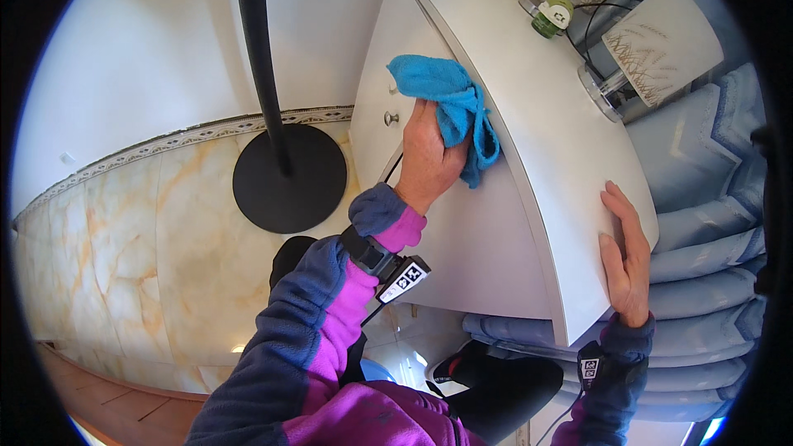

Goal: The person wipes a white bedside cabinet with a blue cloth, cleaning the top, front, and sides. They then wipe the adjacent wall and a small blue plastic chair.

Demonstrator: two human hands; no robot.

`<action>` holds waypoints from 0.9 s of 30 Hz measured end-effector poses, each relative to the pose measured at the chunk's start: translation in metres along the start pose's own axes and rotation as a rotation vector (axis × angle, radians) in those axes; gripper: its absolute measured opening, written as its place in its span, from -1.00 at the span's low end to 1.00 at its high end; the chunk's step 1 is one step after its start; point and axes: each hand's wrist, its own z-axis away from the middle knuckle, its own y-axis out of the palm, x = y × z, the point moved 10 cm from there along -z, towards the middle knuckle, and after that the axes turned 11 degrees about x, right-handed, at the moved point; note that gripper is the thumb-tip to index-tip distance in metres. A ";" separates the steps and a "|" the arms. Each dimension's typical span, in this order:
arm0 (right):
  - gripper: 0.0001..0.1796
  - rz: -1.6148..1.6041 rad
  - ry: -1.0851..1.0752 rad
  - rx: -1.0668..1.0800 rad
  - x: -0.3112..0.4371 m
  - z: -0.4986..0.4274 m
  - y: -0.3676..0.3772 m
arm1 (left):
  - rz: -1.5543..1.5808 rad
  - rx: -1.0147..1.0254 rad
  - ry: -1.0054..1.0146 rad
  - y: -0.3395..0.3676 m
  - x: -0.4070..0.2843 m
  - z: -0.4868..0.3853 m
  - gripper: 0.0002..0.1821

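My left hand (430,158) is closed on a crumpled blue cloth (433,77), which lies against the front of a white cabinet (495,241) near its top edge. Part of the cloth hangs in loose folds to the right of the fingers. To the left of this hand, a round metal knob (391,118) sticks out from the cabinet front. My right hand (629,260) rests on the white cabinet top (539,136) near its right corner, with thumb and fingers apart and no object in it.
A table lamp (663,43) and a green container (551,15) stand at the far side of the cabinet top, with cables between them. Blue patterned fabric (700,217) hangs beside it. A black round stand base (290,178) with a pole stands on the marbled floor, left of the cabinet.
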 end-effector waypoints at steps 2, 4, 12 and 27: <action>-0.47 0.000 0.021 -0.006 -0.001 0.000 0.000 | -0.070 0.041 0.019 -0.002 0.001 -0.005 -0.66; -0.47 -0.003 0.012 0.008 -0.001 -0.001 0.001 | -0.016 0.067 -0.047 -0.007 0.014 -0.002 -0.71; -0.49 0.005 -0.008 -0.002 -0.004 0.000 -0.003 | 0.070 0.180 -0.349 -0.020 0.090 0.041 -0.86; -0.49 -0.009 0.014 -0.012 -0.005 0.000 -0.004 | 0.535 0.001 -0.640 -0.017 0.170 0.105 -0.81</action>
